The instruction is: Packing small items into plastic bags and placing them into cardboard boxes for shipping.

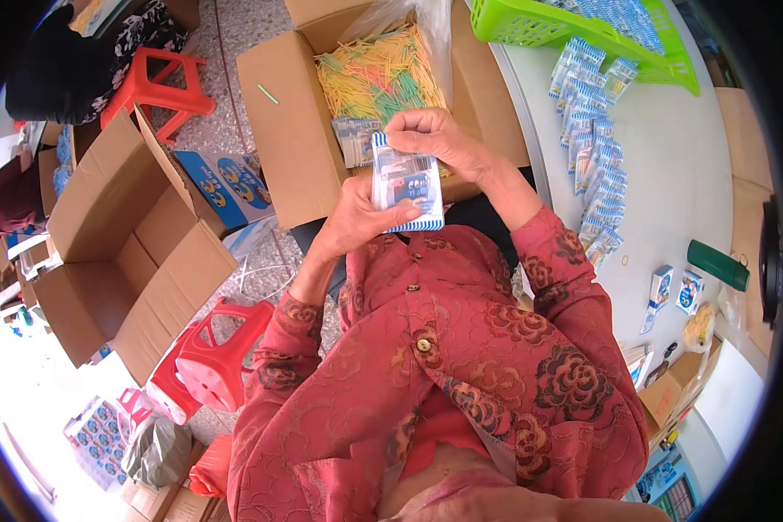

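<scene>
A small flat packet point(402, 167), clear with blue-and-white striped ends, is held between both hands in front of my lap. My left hand point(363, 214) grips its lower left side, the thumb lying across the front. At the packet's top edge, the fingers and thumb of my right hand point(439, 143) pinch the striped end. Just beyond the hands stands an open cardboard box point(291, 130) full of thin yellow, green and pink sticks point(378, 74). Several similar packets point(354, 139) lie on the sticks inside it, partly hidden by the held packet.
On the white table point(670, 174) at right lie rows of packets point(596, 165), beneath a green basket point(574, 30). A dark green case point(718, 265) sits farther right. At left are an open cardboard box point(148, 252), red stools point(222, 357) and a seated person point(70, 65).
</scene>
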